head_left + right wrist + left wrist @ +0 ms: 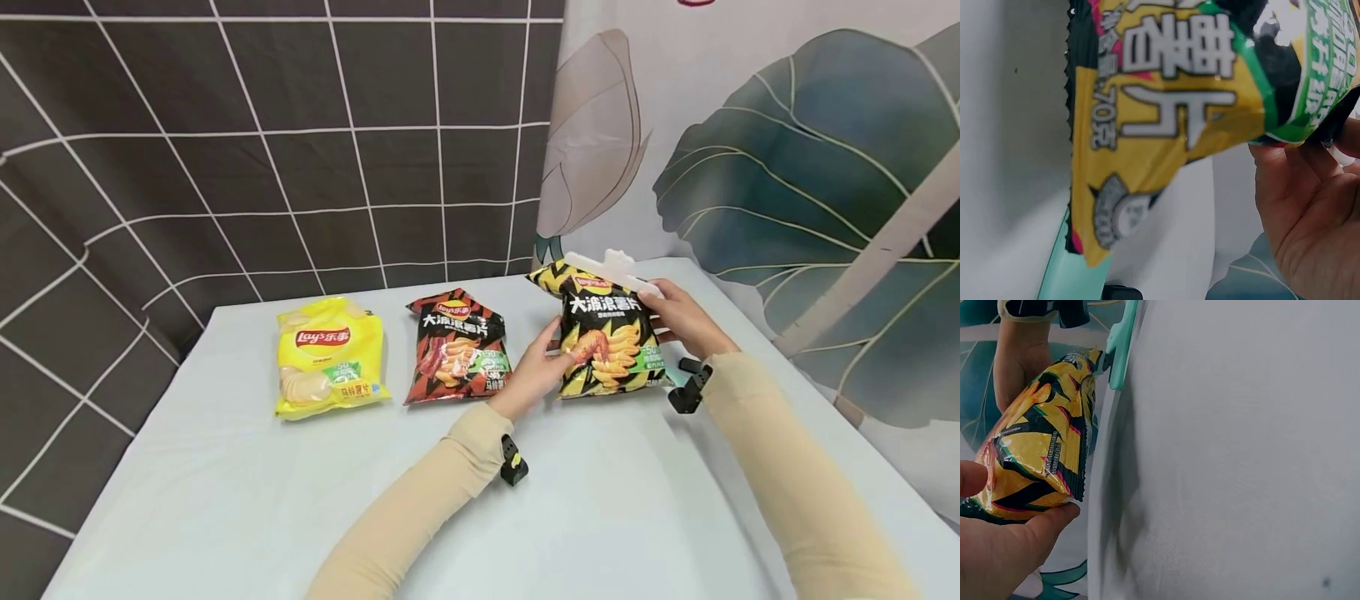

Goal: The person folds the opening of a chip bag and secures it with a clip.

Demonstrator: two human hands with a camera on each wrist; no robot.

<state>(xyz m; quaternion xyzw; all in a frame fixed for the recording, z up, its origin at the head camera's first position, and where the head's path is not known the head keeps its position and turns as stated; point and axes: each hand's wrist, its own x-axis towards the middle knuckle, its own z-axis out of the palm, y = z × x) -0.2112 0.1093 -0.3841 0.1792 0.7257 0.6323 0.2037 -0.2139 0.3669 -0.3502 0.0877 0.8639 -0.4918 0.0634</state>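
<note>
A black-and-yellow potato chip bag (611,333) is held between both hands at the right of the table, its front facing up toward the head camera. My left hand (534,371) pinches the bag's left side, thumb in front. At the upper right edge, my right hand (686,317) grips the bag with fingers bent round it. A white bag clip (618,268) lies along the bag's top edge, its right end by my right hand; whether it clamps the bag, I cannot tell. Beneath the bag, a mint-green strip-like piece (1122,347) shows, mostly hidden in the head view.
To the left on the white table (360,500) lie a red-and-black chip bag (457,350) and a yellow chip bag (330,358). A dark grid-patterned cloth (300,167) and a leaf-printed cloth (810,208) hang behind.
</note>
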